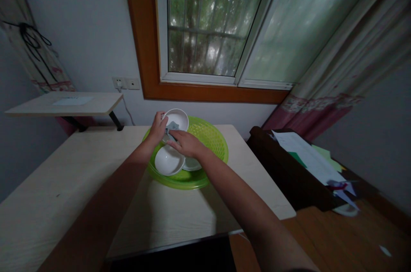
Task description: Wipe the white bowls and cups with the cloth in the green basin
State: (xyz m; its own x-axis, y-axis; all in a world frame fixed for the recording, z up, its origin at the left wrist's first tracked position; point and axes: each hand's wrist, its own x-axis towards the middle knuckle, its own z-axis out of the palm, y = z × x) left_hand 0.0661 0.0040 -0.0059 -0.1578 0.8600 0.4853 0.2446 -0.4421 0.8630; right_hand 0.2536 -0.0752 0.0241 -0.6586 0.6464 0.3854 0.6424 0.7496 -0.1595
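Observation:
My left hand (157,127) grips a white bowl (179,118) by its left rim, tilted so that its inside faces me. In my right hand (186,143) is a grey-blue cloth (172,126), pressed against the lower inside of that bowl. Both hands are over a green plastic basket (215,145) on the table. A second white bowl (169,160) sits in the basket just below my hands. Beside it, partly under my right wrist, lies another white dish (192,164).
The basket stands on a pale wooden table (128,203). A raised shelf (96,103) with a sheet of paper is at the left, near a wall socket (126,83). Papers (308,156) lie on a dark cabinet to the right. A window is behind the table.

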